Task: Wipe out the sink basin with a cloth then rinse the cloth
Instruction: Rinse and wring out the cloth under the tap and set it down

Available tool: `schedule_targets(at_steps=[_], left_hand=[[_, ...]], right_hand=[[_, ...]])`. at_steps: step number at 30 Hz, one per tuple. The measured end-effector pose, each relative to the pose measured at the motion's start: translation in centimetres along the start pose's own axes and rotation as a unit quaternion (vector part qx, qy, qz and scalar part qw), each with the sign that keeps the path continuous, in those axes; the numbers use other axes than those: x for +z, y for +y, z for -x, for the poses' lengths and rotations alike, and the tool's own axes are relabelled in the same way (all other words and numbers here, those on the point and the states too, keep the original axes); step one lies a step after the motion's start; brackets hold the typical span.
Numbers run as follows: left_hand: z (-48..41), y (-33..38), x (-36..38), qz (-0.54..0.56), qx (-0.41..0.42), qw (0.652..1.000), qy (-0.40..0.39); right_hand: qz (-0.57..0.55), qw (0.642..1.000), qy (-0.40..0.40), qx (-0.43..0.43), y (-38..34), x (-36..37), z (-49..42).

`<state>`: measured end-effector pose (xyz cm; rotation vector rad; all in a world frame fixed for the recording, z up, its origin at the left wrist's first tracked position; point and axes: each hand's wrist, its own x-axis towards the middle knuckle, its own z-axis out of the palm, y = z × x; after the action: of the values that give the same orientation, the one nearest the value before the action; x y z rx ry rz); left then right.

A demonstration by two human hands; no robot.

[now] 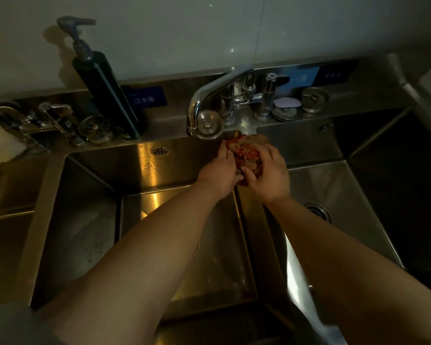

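Note:
A bunched red-and-brown patterned cloth (246, 153) is held between both hands over the divider between two steel basins. My left hand (218, 170) grips its left side and my right hand (269, 174) grips its right side, fingers curled into the fabric. The chrome faucet spout (197, 105) curves down and ends just left of the cloth; I cannot tell whether water runs. The left sink basin (144, 168) lies below my left arm, the right basin (333, 180) with its drain (317, 211) lies below my right arm.
A dark pump soap bottle (105, 90) stands on the back ledge at left. Sink strainers (96, 128) and metal clutter sit left of it. A drain plug (208, 123), faucet handles (269, 95), a soap dish (286, 103) and another strainer (313, 98) line the ledge.

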<state>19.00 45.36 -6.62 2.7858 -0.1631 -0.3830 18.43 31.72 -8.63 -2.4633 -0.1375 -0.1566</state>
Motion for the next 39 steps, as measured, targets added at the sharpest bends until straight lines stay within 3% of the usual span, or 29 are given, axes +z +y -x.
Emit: schedule_targets(at_steps=[16, 20, 39], left_hand=[[0.4, -0.7, 0.0, 0.010, 0.002, 0.999, 0.039], [3.5, -0.4, 0.5, -0.030, 0.015, 0.999, 0.031], [21.3, 4.5, 6.9, 0.031, -0.048, 0.997, 0.046]], right_hand=[[0.038, 0.999, -0.021, 0.001, -0.4, -0.5, -1.7], [0.039, 0.999, -0.025, 0.003, -0.6, -1.3, 1.1], [0.057, 0.993, -0.102, -0.012, 1.0, -6.6, 19.0]])
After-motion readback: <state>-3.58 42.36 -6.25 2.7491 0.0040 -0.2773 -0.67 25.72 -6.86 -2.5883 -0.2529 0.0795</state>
